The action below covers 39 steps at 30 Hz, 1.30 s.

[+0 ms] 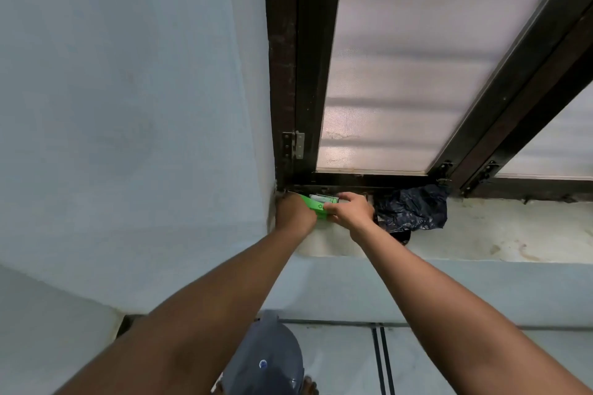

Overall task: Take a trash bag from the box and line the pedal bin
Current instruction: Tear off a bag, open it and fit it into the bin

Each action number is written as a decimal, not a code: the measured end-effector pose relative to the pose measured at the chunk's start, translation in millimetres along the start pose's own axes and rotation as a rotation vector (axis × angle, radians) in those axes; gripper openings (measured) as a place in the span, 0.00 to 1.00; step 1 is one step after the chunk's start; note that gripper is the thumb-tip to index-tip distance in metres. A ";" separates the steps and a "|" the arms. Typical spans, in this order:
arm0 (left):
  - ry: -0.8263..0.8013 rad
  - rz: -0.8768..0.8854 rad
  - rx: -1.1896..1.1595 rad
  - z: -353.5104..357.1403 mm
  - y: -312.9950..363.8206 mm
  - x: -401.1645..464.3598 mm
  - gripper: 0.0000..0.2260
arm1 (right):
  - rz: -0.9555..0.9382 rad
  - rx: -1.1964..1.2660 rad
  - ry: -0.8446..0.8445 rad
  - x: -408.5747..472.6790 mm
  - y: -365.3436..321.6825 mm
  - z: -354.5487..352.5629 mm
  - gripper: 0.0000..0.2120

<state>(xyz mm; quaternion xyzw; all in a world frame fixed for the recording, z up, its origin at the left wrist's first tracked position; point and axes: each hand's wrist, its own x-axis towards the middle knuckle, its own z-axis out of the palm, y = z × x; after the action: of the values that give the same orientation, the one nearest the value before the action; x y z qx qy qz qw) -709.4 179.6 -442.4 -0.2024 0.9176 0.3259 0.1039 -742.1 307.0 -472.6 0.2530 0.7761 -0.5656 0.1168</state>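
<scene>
Left hand (pixel 295 212): at the far-left corner of the window ledge (pixel 481 234), fingers curled round the green box (pixel 316 204).
Green box: on the ledge against the dark window frame (pixel 305 74), held between both hands.
Right hand (pixel 349 209): fingers pinching the box's right end.
Dark plastic bag (pixel 414 210): crumpled on the ledge, just right of the hands.
Pedal bin (pixel 266 359): grey lid near, below on the floor.

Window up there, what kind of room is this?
Probably a room at home, maybe a utility corner: a frosted window, a stained sill holding a green box and dark bag, and a bin below.
</scene>
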 end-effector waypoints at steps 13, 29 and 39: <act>0.014 0.201 -0.065 2.7 -7.1 -14.7 0.19 | -0.545 -1.158 0.187 -14.5 10.8 -56.9 0.19; -0.481 0.522 -0.452 2.1 3.8 -44.1 0.33 | -0.096 0.095 -0.593 -45.5 17.6 -118.6 0.14; -0.294 0.541 -0.399 -38.6 -10.8 -78.3 0.15 | -0.302 0.328 -0.145 -121.6 10.3 -112.7 0.06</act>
<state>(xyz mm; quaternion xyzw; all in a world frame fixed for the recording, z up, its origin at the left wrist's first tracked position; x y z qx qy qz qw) -636.7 171.1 -393.6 0.0802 0.8317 0.5396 0.1031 -622.1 383.3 -386.7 0.1082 0.6923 -0.7121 0.0435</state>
